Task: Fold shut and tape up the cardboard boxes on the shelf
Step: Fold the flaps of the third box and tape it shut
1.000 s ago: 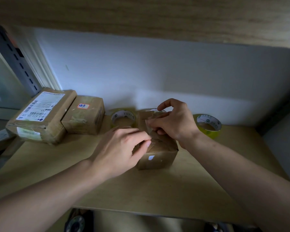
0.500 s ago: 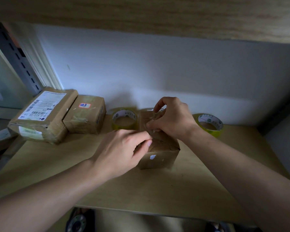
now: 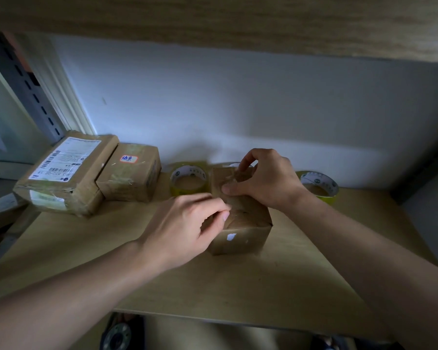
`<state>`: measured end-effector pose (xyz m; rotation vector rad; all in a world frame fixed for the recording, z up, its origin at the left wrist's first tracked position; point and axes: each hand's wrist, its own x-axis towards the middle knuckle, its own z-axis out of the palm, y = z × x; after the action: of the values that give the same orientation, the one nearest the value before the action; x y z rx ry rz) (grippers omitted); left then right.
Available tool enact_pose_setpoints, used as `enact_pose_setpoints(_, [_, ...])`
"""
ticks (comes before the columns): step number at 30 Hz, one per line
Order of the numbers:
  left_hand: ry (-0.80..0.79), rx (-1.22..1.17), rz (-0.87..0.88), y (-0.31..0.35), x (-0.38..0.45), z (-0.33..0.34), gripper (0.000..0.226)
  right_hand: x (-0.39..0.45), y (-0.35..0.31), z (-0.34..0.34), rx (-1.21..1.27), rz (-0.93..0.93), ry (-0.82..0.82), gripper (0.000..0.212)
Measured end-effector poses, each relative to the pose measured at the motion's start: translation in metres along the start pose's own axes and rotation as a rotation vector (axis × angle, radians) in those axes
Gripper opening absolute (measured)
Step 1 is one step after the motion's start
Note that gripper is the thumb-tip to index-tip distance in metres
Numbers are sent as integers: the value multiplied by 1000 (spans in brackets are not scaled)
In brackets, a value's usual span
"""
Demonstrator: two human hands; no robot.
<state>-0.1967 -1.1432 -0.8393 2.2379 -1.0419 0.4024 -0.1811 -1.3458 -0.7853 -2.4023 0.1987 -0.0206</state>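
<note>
Left hand (image 3: 185, 228) pinches tape at the small brown cardboard box (image 3: 240, 223) near edge; right hand (image 3: 266, 180) pinches it at the far edge.

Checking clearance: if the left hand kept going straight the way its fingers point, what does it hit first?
Probably the right hand: the left hand points up-right across the small cardboard box top it already touches. Depth is unclear.

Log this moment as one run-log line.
left hand: pinching tape on small box | right hand: pressing tape at far edge | sealing unfinished
</note>
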Motion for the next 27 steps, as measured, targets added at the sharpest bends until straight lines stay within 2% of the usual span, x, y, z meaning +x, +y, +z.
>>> enact_pose_setpoints(2, [-11,-36,-26,-1,-1,1,22,2,6,-2,28,6,-31,52])
enact_pose_setpoints(6, [-16,-67,-58,-2,-1,0,19,8,18,3,176,13,-78,80])
enact_pose_setpoints(9, [-3,-149,-80,-1,-1,1,15,8,22,6,346,31,-136,71])
enact_pose_setpoints(16, [89,-326,-202,-5,-1,10,9,13,25,16,539,109,-79,36])
enact_pose_setpoints(19, [114,-481,-357,-2,3,15,4,12,26,23,546,90,5,27])
enact_pose_setpoints(22, [197,-677,-638,2,16,20,41,9,28,33,479,39,90,22])
enact_pose_setpoints(24, [172,-759,-800,5,26,24,60,6,29,37,434,-2,129,18])
enact_pose_setpoints(27, [128,-786,-886,10,36,28,46,3,31,37,454,1,131,20])
